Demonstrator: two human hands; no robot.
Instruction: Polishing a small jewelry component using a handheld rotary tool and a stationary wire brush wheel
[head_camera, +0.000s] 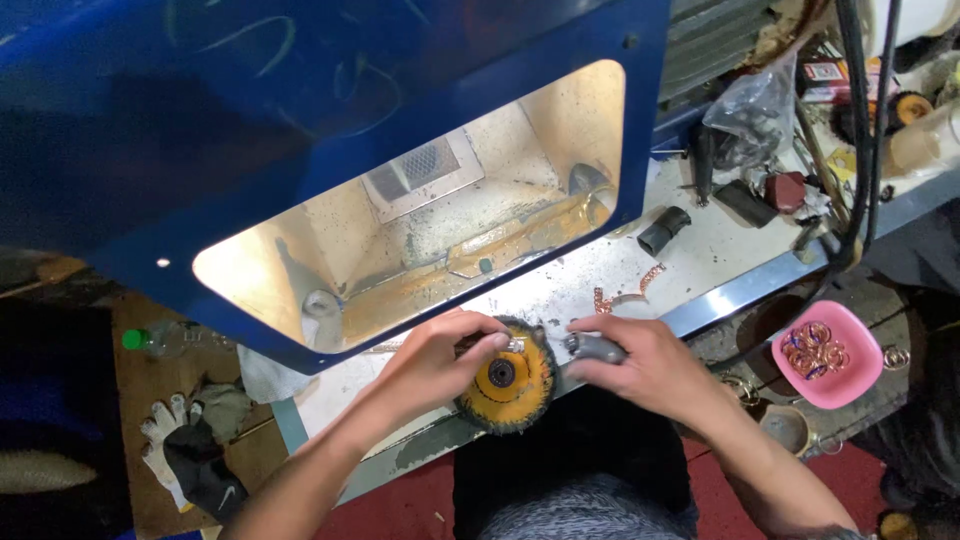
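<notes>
Glossy blue metal hood (300, 110), bristly wheel (510, 378)

This is a metal-polishing workshop. A big blue machine hood (330, 110) with a lit opening sits over a dusty, stained bench (560, 290). A round wire brush wheel (510, 375) spins at its edge. Tools and cables (860, 120) crowd the back, work gloves (190, 450) lie below, and copper rings fill a pink bowl (815, 352) (all grimy).
</notes>
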